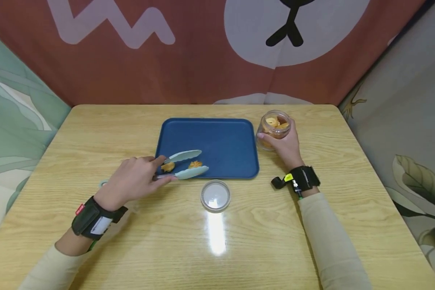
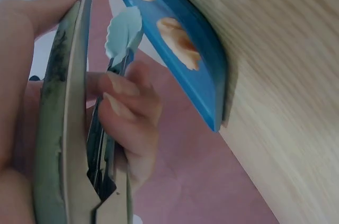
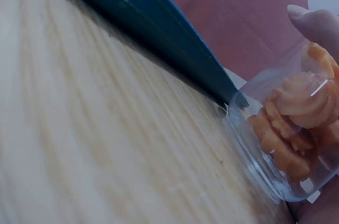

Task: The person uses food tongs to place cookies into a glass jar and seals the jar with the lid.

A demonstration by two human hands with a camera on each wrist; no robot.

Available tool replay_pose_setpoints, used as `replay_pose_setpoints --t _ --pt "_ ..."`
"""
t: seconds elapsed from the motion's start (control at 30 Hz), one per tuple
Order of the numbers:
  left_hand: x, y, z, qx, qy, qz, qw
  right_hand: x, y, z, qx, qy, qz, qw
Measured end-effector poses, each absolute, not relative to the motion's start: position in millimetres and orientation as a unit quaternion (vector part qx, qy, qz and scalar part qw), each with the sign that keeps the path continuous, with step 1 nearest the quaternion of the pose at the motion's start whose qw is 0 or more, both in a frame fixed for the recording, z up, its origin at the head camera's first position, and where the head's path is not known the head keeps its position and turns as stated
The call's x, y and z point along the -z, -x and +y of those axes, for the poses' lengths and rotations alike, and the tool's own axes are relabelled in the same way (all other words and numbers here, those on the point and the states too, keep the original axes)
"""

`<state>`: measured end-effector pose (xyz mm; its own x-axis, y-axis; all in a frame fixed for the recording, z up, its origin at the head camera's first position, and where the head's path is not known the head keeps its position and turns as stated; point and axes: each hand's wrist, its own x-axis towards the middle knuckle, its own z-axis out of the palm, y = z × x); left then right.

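My left hand [image 1: 134, 179] grips a pair of tongs [image 2: 74, 113] with pale green tips, spread apart over the near left part of a blue tray [image 1: 217, 141]. Two cookies lie on that tray: one cookie [image 1: 168, 166] by the fingers, another cookie [image 1: 195, 164] between the tong tips. To the right of the tray, my right hand [image 1: 286, 147] holds a clear jar [image 1: 274, 129], its mouth uncovered. Piped, swirled cookies [image 3: 304, 99] fill part of the jar, seen through its wall in the right wrist view.
A round clear lid [image 1: 215, 196] lies on the wooden table [image 1: 246, 241] just in front of the tray. Behind the table's far edge hangs a reddish-brown cloth [image 1: 195, 72] with white shapes. Patterned curtains [image 1: 413, 121] flank the sides.
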<state>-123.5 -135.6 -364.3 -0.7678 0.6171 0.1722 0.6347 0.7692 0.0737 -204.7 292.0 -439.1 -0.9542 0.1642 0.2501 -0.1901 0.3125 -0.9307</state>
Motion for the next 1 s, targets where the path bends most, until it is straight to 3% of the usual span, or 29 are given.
replay_pose_setpoints --t 0.73,1.0 --pt "380 128 -145 0.069 0.318 -0.944 0.051 413 186 273 -0.599 -0.013 -0.788 0.140" --pt "380 129 -142 0.071 0.351 -0.929 0.092 407 184 273 -0.597 -0.009 -0.789 0.144"
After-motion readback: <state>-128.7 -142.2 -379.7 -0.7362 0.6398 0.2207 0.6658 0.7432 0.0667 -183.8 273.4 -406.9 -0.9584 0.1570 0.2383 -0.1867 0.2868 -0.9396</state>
